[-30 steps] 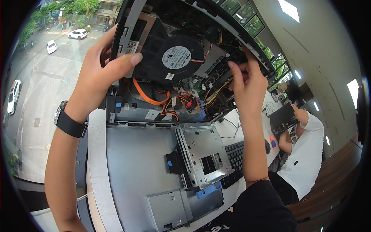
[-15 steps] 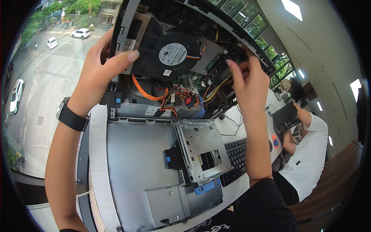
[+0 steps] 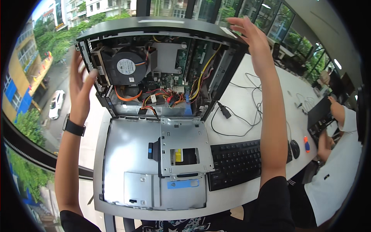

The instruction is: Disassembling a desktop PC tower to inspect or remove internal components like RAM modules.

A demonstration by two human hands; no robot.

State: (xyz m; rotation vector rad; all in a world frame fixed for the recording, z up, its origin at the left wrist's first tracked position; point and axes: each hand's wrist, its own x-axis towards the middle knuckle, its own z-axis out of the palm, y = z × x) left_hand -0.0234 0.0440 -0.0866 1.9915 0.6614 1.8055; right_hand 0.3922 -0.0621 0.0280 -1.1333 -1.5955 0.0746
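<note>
An opened desktop computer case (image 3: 228, 58) stands on its edge, its inside facing me. In it are a black blower fan (image 3: 121, 67), a green motherboard (image 3: 166, 82), an orange cable (image 3: 127, 98) and several coloured wires. My left hand (image 3: 82, 87) is at the case's left edge, thumb and fingers apart; whether the thumb touches the metal I cannot tell. By the upper right corner my right hand (image 3: 253, 36) has its fingers spread and holds nothing. In front of the case lies its metal side panel (image 3: 127, 149), with a silver drive bracket (image 3: 185, 137) on it.
A black keyboard (image 3: 235, 164), a mouse (image 3: 295, 149) and an orange-and-blue tool (image 3: 307, 144) lie to the right on the white table (image 3: 232, 130). A black power cable (image 3: 225, 112) curls beside the case. A person in a white shirt (image 3: 334, 174) handles a dark device (image 3: 320, 114) at the far right.
My right hand has come out of the case's interior to its upper right corner. My left hand has loosened from the left edge. The case now appears lower and faces me more squarely.
</note>
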